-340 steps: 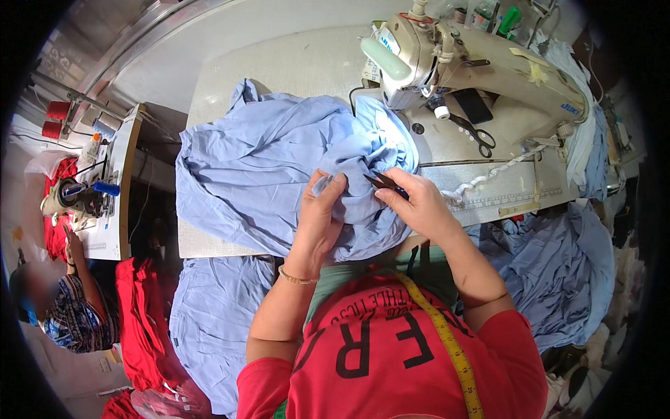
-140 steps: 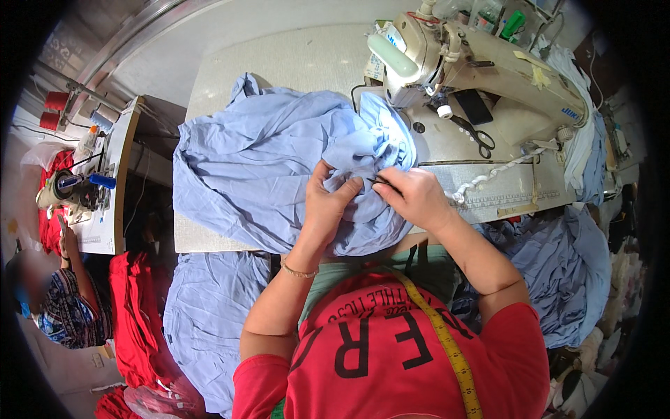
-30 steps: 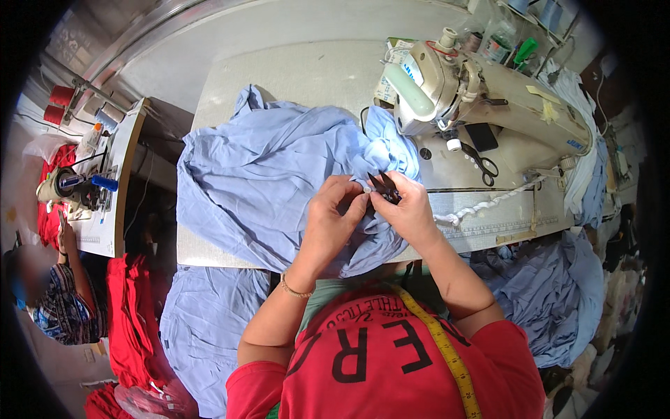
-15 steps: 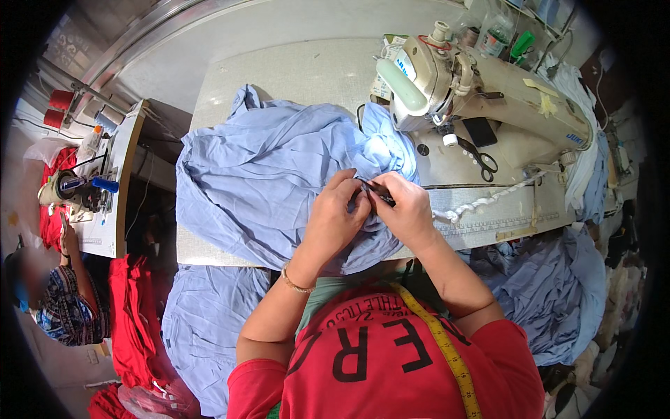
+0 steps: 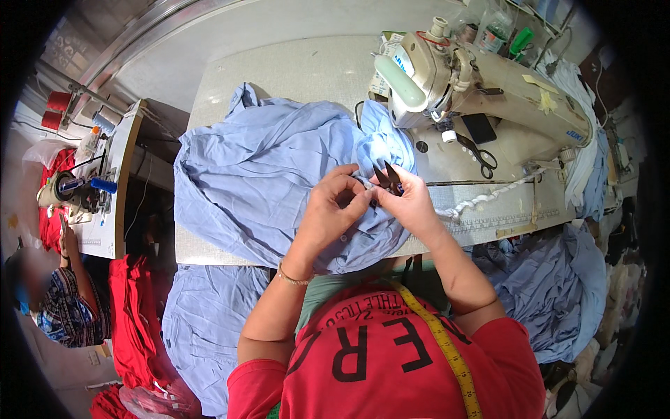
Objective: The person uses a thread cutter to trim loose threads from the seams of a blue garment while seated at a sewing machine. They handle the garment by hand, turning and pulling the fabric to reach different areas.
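A crumpled light blue garment (image 5: 244, 164) is spread over the sewing table and hangs at its front edge. Thumb and fingertips of my left hand (image 5: 328, 209) are closed in a pinch on a bit of its cloth, just left of the other hand. In my right hand (image 5: 417, 209) is a pair of dark thread snips (image 5: 388, 180), blades apart and tips pointing away from me. The fingertips of both hands nearly meet over the garment. Exactly what the left fingertips pinch is partly hidden.
A sewing machine (image 5: 509, 87) stands at the right. Black-handled scissors (image 5: 481, 157), a dark rectangular object (image 5: 479, 128) and a twisted white cord (image 5: 492, 197) lie by it. More blue cloth (image 5: 209, 335) hangs below. Far left, another person's hand (image 5: 68, 241) is at a second machine.
The snips have come into clear view in my right hand, blades now pointing up and away. My hands have shifted slightly, the left fingers forming a rounder pinch.
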`<state>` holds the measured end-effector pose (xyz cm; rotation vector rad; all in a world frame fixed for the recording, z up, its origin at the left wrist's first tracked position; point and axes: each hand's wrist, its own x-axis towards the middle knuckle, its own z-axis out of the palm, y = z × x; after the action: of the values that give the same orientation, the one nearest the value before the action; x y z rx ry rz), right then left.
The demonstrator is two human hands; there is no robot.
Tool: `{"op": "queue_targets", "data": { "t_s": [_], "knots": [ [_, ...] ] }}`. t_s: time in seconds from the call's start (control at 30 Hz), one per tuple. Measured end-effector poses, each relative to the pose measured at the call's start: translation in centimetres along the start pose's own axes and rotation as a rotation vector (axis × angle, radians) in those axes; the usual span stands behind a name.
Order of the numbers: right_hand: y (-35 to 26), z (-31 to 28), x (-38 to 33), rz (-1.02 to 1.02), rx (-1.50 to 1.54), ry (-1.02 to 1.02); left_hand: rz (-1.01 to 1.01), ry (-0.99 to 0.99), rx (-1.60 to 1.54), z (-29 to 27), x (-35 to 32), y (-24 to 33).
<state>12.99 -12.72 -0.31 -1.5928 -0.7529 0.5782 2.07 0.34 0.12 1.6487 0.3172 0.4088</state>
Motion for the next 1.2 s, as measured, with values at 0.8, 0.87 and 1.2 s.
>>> {"op": "queue_targets", "data": {
  "t_s": [0.8,0.87,1.2],
  "knots": [
    [-0.4,-0.7,-0.5,-0.245,-0.305,0.007,0.043,-0.1,0.049,-0.3,0.1,-1.1],
    [-1.3,-0.3,-1.2,-0.379,-0.451,0.076,0.069,-0.1,0.062,-0.2,0.1,-1.3],
    [-2.8,0.0,-3.2,-0.361,-0.83,0.02,0.107,-0.069,0.12,0.2,-0.1,-0.7]
  ]
}}
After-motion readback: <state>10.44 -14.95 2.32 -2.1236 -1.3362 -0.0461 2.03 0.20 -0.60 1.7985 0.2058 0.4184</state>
